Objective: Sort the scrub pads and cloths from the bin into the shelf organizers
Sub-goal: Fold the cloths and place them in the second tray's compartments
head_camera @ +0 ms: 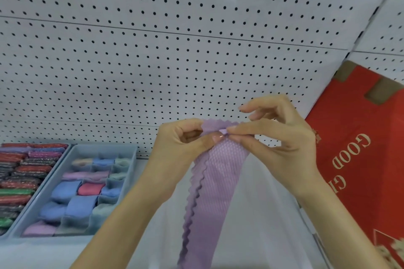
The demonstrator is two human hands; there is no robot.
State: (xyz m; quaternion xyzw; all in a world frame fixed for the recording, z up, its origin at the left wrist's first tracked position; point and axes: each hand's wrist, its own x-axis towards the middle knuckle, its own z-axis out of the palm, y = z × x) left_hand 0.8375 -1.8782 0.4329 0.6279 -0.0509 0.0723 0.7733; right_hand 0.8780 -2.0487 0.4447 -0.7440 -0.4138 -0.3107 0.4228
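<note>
A long lilac cloth with zigzag edges hangs folded lengthwise in front of me, above the shelf. My left hand pinches its top edge from the left. My right hand pinches the same top edge from the right, thumb and forefinger meeting at a small fold, the other fingers lifted. On the shelf at lower left stands a pale blue divided organizer with rolled blue, pink, lilac and green cloths in its cells. Left of it a second tray holds rows of glittery red, green and dark scrub pads.
A white pegboard wall rises behind the shelf. A red cardboard box with gold lettering stands at the right, close to my right forearm. The white shelf surface lies below the cloth.
</note>
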